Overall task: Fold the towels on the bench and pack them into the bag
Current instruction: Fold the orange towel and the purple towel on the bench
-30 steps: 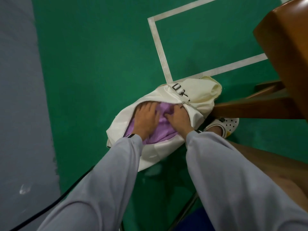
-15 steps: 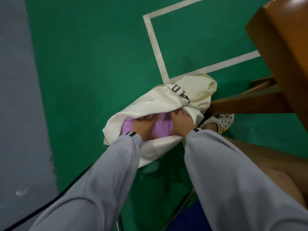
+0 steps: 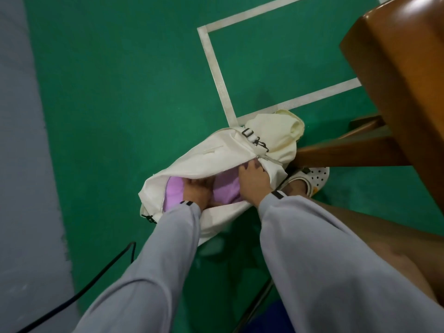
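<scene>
Centre of frame, on the green floor [image 3: 120, 92]: cream bag [image 3: 209, 152] lying on its side, long axis from lower left to upper right. Its mouth is unzipped along that axis, with the zip [image 3: 228, 167] edging the upper flap.

Purple towel [image 3: 225, 187] is inside the mouth and shows only between and beside the hands. How far in it sits cannot be told.

- Left hand [image 3: 195, 192]: on the towel at mid-mouth, nearer the lower-left end. Its fingertips run under the upper flap, so I cannot tell whether it grips or presses.
- Right hand [image 3: 254, 182]: at the upper-right end of the mouth, where the zip closes. Fingers are bent against the corner; whether they pinch fabric or only push is unclear.

Judgement: the towel is being seated. Any further push goes away from the person, across the bag's axis and under the flap. The left hand is better placed for the deep end.

Edges: a brown bench [image 3: 396, 80] fills the right of the frame, and its lower rail [image 3: 348, 150] meets the bag's upper-right end. A white shoe [image 3: 314, 175] sits just beside the bag on the right. Green floor and a white line [image 3: 216, 75] lie above and to the left. A black cable [image 3: 101, 275] at lower left is apart from the bag.
</scene>
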{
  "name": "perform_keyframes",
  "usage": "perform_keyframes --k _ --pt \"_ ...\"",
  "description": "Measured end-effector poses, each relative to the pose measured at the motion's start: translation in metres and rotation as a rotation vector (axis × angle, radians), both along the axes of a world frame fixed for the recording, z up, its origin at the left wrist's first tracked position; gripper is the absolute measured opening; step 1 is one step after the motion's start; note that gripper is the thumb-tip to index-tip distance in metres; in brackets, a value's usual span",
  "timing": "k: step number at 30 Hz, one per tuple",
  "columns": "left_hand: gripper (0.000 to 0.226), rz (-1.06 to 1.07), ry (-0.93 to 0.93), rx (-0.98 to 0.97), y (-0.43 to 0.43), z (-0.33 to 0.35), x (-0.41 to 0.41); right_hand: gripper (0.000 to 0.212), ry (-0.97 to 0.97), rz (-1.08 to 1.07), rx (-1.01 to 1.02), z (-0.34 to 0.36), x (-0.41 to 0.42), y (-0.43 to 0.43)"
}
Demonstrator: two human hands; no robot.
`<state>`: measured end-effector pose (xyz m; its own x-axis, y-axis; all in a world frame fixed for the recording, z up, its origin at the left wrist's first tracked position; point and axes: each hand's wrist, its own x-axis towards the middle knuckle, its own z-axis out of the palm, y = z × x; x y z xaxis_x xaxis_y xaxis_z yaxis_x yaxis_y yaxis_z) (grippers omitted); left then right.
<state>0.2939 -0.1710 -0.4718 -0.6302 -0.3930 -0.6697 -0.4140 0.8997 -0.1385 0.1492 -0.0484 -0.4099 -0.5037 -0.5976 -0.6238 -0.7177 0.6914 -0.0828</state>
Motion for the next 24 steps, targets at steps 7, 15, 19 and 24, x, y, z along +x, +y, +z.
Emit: perform_keyframes --k 7,15,19,24 --pt "0.121 0.073 0.043 -0.043 0.021 0.017 -0.013 0.041 0.086 0.027 -0.175 -0.001 0.005 -0.011" --pt "0.09 -0.048 0.146 0.199 -0.006 0.034 -0.035 0.025 -0.127 0.05 -0.01 -0.021 0.015 -0.006" --pt "0.058 0.172 0.222 0.377 -0.011 0.04 -0.04 0.026 -0.214 0.017 -0.018 -0.03 0.008 -0.012" --pt "0.047 0.656 0.236 0.598 -0.009 0.007 -0.031 0.032 -0.29 0.001 -0.023 -0.044 0.008 -0.01"
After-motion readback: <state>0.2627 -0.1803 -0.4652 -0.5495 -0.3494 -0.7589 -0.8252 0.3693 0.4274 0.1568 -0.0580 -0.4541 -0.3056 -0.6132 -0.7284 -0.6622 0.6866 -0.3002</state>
